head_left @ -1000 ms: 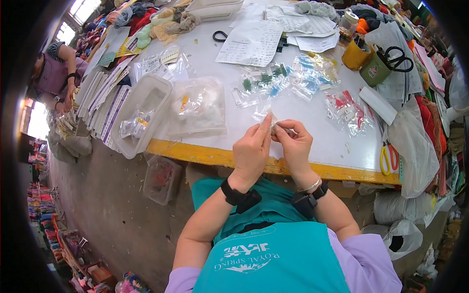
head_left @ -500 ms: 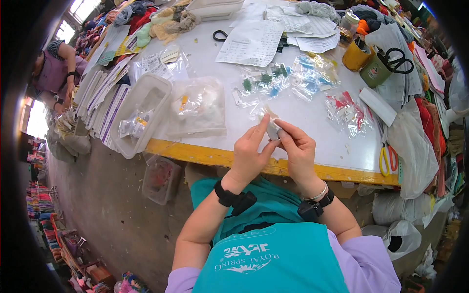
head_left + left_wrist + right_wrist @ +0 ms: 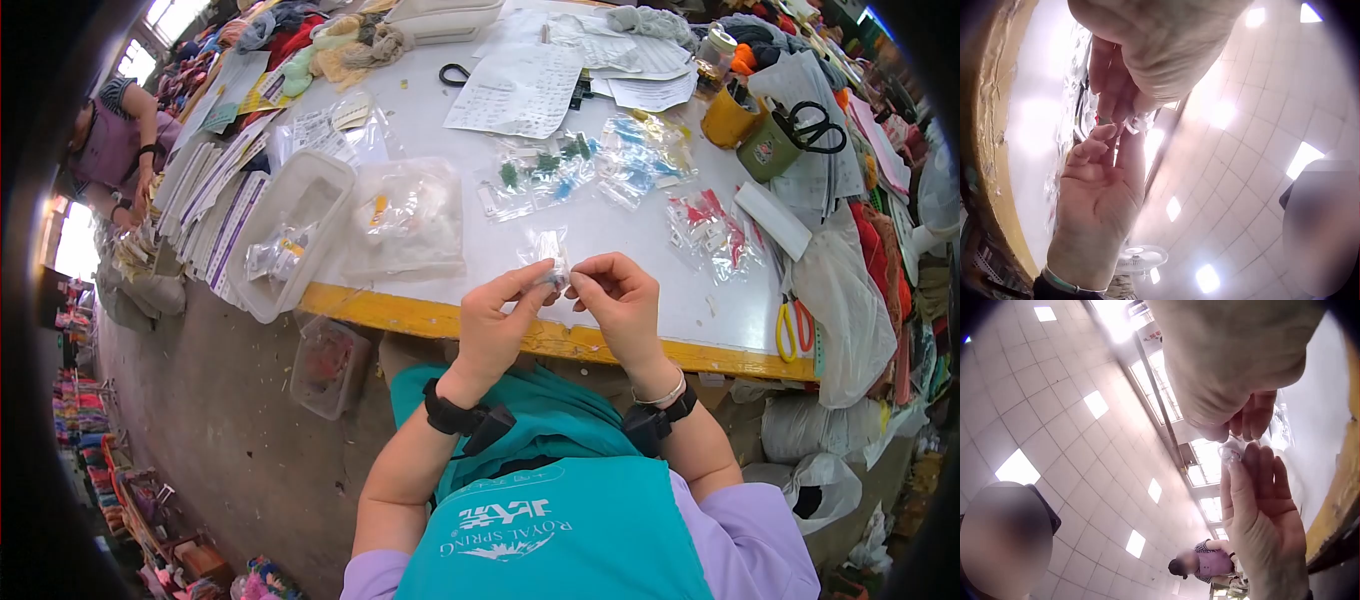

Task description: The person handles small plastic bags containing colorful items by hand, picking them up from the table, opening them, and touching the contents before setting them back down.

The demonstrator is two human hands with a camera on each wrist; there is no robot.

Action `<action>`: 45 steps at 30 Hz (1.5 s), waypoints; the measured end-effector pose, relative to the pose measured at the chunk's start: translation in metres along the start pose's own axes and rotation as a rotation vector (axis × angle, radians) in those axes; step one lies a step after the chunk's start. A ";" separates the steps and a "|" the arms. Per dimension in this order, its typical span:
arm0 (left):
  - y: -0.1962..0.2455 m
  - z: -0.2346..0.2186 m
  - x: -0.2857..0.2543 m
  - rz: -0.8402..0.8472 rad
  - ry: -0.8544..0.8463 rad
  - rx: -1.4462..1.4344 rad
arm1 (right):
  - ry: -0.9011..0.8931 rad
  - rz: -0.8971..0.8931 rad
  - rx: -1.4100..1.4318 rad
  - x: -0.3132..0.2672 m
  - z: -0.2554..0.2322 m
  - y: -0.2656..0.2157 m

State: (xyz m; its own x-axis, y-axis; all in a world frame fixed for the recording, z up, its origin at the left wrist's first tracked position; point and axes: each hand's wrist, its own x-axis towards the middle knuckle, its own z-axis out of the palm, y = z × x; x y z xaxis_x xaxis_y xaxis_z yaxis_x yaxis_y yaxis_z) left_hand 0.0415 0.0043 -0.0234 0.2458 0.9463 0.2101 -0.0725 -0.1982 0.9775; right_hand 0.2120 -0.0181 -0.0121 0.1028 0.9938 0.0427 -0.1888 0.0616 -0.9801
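Note:
A small clear plastic bag (image 3: 551, 255) with something whitish in it is held up over the table's front edge. My left hand (image 3: 500, 315) pinches its lower end between thumb and fingers. At the bag's right side, my right hand (image 3: 622, 305) has thumb and forefinger pressed together on its edge. In the right wrist view, the bunched end of the bag (image 3: 1231, 454) shows between the fingertips of both hands. Behind the hands lie small clear packets with green and blue pieces (image 3: 545, 172) and packets with red pieces (image 3: 712, 225).
To the left are a large clear bag (image 3: 405, 220) and a plastic bin (image 3: 320, 215) with packets inside. Yellow-and-red-handled scissors (image 3: 795, 328) lie at the right front edge. A green can (image 3: 770, 150) holds black scissors. Printed sheets (image 3: 520, 90) cover the back. Another person (image 3: 115, 150) works at left.
The left hand has turned and drawn down and left. The bag now stands upright and plainer to see. The right hand has shifted slightly right along its edge.

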 end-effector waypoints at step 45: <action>0.040 0.003 0.001 -0.119 0.077 -0.221 | -0.090 -0.097 0.147 -0.004 0.013 -0.001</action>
State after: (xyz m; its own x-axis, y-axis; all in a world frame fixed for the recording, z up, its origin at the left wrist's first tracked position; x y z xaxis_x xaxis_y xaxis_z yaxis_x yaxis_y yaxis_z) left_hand 0.0413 -0.0034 0.0161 0.1918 0.9779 0.0831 -0.2589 -0.0313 0.9654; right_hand 0.1993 -0.0214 -0.0087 0.0413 0.9865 0.1588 -0.3236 0.1636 -0.9320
